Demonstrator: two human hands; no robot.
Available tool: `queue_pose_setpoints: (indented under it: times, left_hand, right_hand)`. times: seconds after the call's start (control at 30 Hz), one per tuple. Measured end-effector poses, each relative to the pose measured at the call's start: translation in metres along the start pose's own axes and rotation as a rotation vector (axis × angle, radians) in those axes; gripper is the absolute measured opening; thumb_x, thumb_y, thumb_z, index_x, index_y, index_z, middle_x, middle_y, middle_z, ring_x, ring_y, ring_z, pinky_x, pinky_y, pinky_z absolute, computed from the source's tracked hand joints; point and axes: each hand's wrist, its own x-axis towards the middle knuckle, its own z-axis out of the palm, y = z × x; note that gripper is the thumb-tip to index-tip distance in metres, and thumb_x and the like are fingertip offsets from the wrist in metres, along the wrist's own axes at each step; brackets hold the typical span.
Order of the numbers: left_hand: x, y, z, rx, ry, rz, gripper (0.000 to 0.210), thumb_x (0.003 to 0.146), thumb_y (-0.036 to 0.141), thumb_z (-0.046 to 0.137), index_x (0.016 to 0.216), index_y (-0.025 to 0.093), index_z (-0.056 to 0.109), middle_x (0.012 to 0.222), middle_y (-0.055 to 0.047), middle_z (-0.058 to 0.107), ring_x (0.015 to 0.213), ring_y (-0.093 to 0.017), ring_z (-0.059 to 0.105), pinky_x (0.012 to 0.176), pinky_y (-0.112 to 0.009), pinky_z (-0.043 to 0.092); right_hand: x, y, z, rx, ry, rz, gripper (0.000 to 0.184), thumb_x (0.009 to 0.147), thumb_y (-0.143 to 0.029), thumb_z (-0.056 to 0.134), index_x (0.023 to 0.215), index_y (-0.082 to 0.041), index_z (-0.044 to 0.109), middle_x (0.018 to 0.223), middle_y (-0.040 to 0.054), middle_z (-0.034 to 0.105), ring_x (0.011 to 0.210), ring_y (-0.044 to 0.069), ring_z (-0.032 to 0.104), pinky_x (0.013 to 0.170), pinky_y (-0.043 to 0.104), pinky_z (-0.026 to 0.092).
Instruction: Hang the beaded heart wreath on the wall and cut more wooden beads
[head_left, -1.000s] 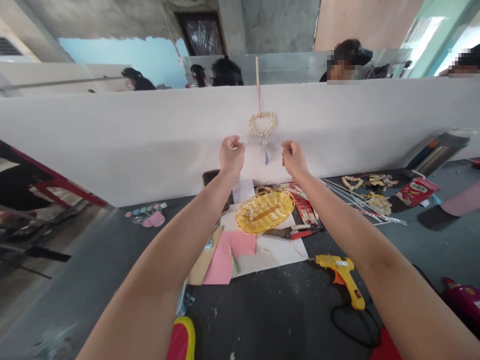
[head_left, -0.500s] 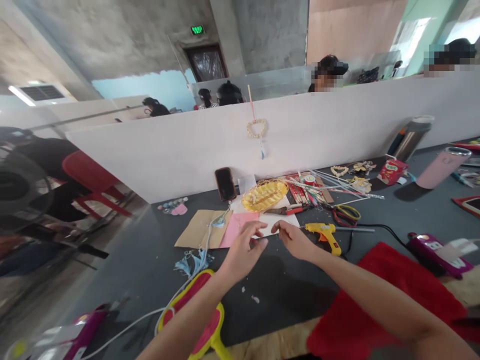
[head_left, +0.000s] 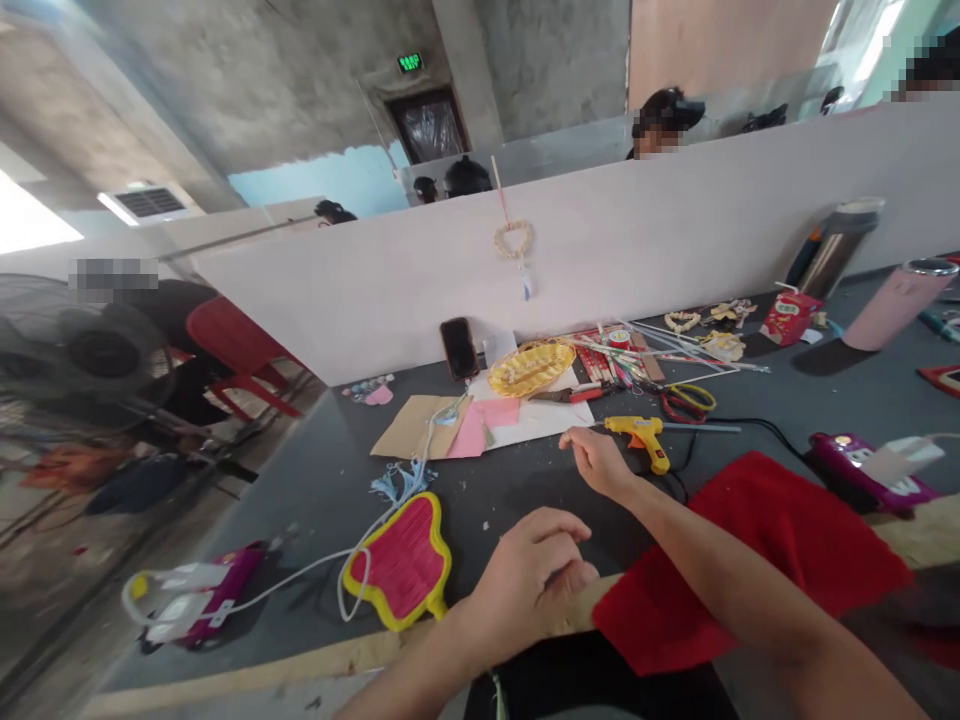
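My left hand (head_left: 536,575) is over the front edge of the table, its fingers loosely bent with a gap to the thumb and nothing visible in it. Farther forward, my right hand (head_left: 600,462) hovers above the table, fingers curled in and fingertips close together; whatever they hold, if anything, is hidden. Beside the right hand lies a yellow glue gun (head_left: 639,437). Just beyond are white paper (head_left: 536,428) and pink paper (head_left: 469,430). A red cloth (head_left: 772,550) lies under my right forearm. Below my left wrist, a pale green strand (head_left: 499,692) shows.
A yellow woven basket (head_left: 534,368), pliers (head_left: 570,395), scissors (head_left: 686,402) and a phone (head_left: 459,348) are at the back. Blue tassels (head_left: 405,482) and a yellow-rimmed pink board (head_left: 401,562) lie left. A pink tumbler (head_left: 896,305) stands right. A white cable (head_left: 300,580) crosses the left side.
My left hand has drawn back from the papers to the table's front edge. My right hand has shifted slightly right, its fingers more curled. The view has tilted and moved left.
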Motion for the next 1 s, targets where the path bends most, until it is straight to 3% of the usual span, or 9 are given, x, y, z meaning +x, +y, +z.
queue_pose_setpoints:
  times: [0.13,0.27,0.47,0.6,0.7,0.83,1.0]
  left_hand:
    - [0.000,0.016,0.012,0.035,-0.002,0.157,0.031,0.093,0.033,0.052,0.066,0.018,0.053,0.091,-0.006,0.070,0.081,-0.016,0.063,0.076,-0.030,0.051]
    - [0.001,0.018,0.017,0.027,-0.031,0.181,0.029,0.095,0.030,0.049,0.068,0.019,0.053,0.088,-0.005,0.071,0.077,-0.015,0.063,0.075,-0.029,0.052]
    - [-0.004,0.010,0.024,0.039,-0.096,0.180,0.020,0.090,0.018,0.050,0.071,0.018,0.056,0.092,-0.004,0.071,0.081,-0.014,0.065,0.078,-0.027,0.052]
    - [-0.005,-0.007,0.037,0.090,-0.124,0.223,0.014,0.088,0.016,0.054,0.076,0.018,0.059,0.094,-0.003,0.072,0.081,-0.013,0.065,0.078,-0.027,0.052]
    - [-0.001,-0.023,0.039,0.203,-0.044,0.235,0.007,0.088,0.018,0.056,0.087,0.019,0.063,0.101,-0.004,0.071,0.094,-0.017,0.065,0.085,-0.032,0.052]
    - [0.004,-0.036,0.030,0.383,0.001,0.179,0.025,0.087,0.012,0.053,0.107,0.021,0.063,0.122,-0.008,0.062,0.115,-0.023,0.057,0.095,-0.040,0.049]
    - [0.000,-0.043,0.021,0.449,0.043,0.140,0.029,0.088,0.011,0.052,0.112,0.022,0.062,0.128,-0.009,0.058,0.127,-0.025,0.048,0.101,-0.042,0.046]
  right_hand:
    - [-0.002,0.001,0.005,0.001,-0.019,-0.013,0.026,0.086,-0.011,0.037,0.088,-0.022,0.061,0.087,0.0052,0.070,0.079,0.018,0.066,0.073,0.027,0.047]
    - [-0.003,0.002,0.006,0.012,-0.018,-0.021,0.026,0.085,-0.010,0.038,0.088,-0.022,0.061,0.086,0.0053,0.070,0.077,0.018,0.066,0.071,0.027,0.047]
    - [-0.002,0.003,0.007,0.024,-0.011,-0.016,0.026,0.085,-0.010,0.038,0.087,-0.023,0.061,0.085,0.0054,0.071,0.073,0.019,0.066,0.068,0.028,0.047]
    - [-0.001,0.004,0.008,0.033,-0.006,-0.017,0.027,0.086,-0.010,0.037,0.086,-0.023,0.060,0.086,0.0051,0.071,0.078,0.019,0.066,0.071,0.028,0.048]
    - [-0.001,0.003,0.008,0.040,0.018,-0.014,0.028,0.087,-0.010,0.036,0.088,-0.023,0.060,0.089,0.0058,0.071,0.082,0.019,0.066,0.075,0.030,0.049]
    - [0.000,0.003,0.008,0.034,0.049,-0.009,0.031,0.087,-0.009,0.034,0.092,-0.023,0.061,0.094,0.0067,0.070,0.089,0.019,0.066,0.080,0.032,0.050]
    - [-0.002,0.005,0.012,0.014,0.050,-0.002,0.031,0.086,-0.009,0.036,0.094,-0.022,0.063,0.096,0.0079,0.070,0.088,0.021,0.066,0.079,0.034,0.051]
